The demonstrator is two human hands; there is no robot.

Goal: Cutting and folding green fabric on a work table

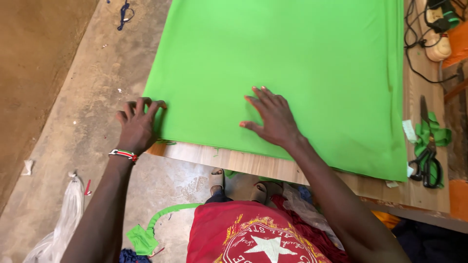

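I am seeing no packages, labels, signs or screens here, unless the crumpled clear plastic bag (62,219) lying on the floor by my left arm counts.

Black scissors (425,163) lie on green scraps (431,132) at the worktop (273,165) edge — a cable (414,53) behind, a plastic bag (61,219) on the floor (83,97).
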